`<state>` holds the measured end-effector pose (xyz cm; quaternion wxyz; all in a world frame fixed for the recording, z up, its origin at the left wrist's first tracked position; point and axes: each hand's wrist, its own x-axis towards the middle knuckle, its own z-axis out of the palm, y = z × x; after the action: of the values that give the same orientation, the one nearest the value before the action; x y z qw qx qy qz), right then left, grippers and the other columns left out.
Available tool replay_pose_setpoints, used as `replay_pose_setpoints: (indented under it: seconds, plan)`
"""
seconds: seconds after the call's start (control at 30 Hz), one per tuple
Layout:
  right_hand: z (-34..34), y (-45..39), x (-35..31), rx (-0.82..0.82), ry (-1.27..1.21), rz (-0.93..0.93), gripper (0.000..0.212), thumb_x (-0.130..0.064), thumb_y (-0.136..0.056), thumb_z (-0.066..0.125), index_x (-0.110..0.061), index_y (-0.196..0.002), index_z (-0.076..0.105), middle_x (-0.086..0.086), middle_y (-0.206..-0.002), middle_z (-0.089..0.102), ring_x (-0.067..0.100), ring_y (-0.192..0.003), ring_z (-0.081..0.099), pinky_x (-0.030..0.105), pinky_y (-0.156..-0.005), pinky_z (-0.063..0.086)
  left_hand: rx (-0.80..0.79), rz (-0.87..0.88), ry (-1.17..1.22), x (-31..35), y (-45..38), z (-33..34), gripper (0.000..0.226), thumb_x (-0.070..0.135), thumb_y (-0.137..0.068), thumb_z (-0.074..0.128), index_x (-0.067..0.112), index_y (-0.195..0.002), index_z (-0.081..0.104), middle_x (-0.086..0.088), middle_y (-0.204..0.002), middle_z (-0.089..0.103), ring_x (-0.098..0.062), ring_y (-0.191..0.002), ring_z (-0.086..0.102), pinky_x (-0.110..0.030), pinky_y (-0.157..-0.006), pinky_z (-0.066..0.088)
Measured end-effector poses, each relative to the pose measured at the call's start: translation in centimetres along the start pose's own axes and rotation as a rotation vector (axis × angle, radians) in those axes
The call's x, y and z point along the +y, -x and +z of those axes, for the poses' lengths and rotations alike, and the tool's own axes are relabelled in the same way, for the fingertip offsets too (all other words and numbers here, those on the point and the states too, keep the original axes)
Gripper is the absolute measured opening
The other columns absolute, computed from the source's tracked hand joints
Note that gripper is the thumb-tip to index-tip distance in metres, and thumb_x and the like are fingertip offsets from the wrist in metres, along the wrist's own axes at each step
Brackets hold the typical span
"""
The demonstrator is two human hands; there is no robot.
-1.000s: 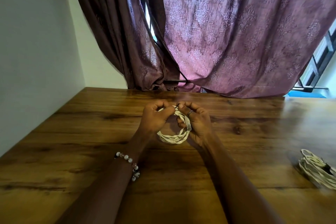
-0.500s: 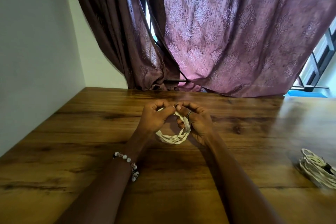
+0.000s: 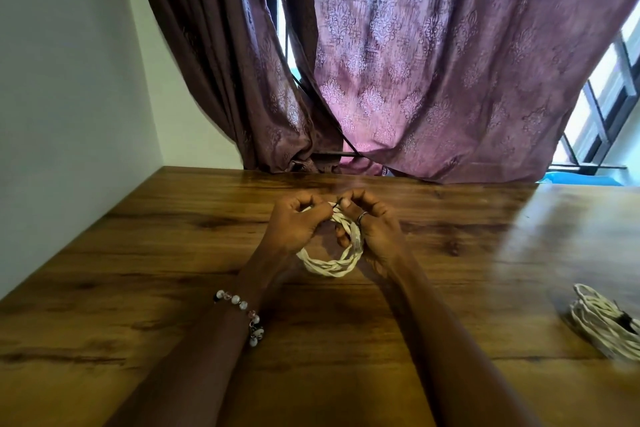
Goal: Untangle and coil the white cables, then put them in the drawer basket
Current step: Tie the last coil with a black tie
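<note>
A: Where is the small coil of white flat cable (image 3: 330,262) just now?

B: Between the 2 hands, held over the brown wooden table (image 3: 138,270). The left hand (image 3: 294,227) has its fingers curled round the coil's left side, and the right hand (image 3: 372,230) has its fingers curled round the right side. The loop's bottom hangs below both palms, close to the wood; I cannot tell whether it touches.

A: And the fingertips?

B: Narrow, pinched together at the top of the coil. Thumb and forefinger of each hand meet there, nearly touching the other hand's, on a thin dark strand (image 3: 336,205). What that strand is, I cannot tell; it is too small.

A: Anything on the hands themselves?

B: A silver ring (image 3: 362,216) on 1 right finger, and a bracelet of white and pink beads (image 3: 242,314) on the left wrist.

A: Any other cable?

B: Yes, 1 second bundle of white coiled cable (image 3: 602,324) lies on the table well to the right of the right hand's fingers, at the picture's edge. Beyond the fingertips hangs a patterned purple curtain (image 3: 433,62).
</note>
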<state>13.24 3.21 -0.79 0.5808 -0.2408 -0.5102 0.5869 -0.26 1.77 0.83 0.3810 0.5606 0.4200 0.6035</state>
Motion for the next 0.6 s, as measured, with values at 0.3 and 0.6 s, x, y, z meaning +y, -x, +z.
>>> replay_pose_setpoints:
  seconds: [0.3,0.6]
  plan:
    - [0.50,0.72,-0.73,-0.034,0.165,-0.036,0.008,-0.002,-0.094,0.050,-0.005,-0.091,0.057,0.012,-0.059,0.058,0.015,-0.039,0.052,0.021,-0.041,0.045,-0.022,0.007,-0.021,-0.47,-0.06,-0.35,0.024,-0.007,-0.080,0.059,0.006,-0.060,0.055,0.010,-0.047,0.051,-0.002,-0.046,0.045,-0.018,-0.050,0.038]
    - [0.37,0.91,-0.99,-0.062,0.206,-0.018,0.006,-0.002,-0.094,0.052,-0.002,-0.096,0.057,0.009,-0.060,0.060,0.018,-0.045,0.054,0.025,-0.045,0.046,-0.049,0.004,0.028,0.00,0.32,-0.14,0.026,-0.012,-0.082,0.056,0.002,-0.060,0.056,0.008,-0.044,0.054,0.000,-0.041,0.048,-0.013,-0.045,0.038]
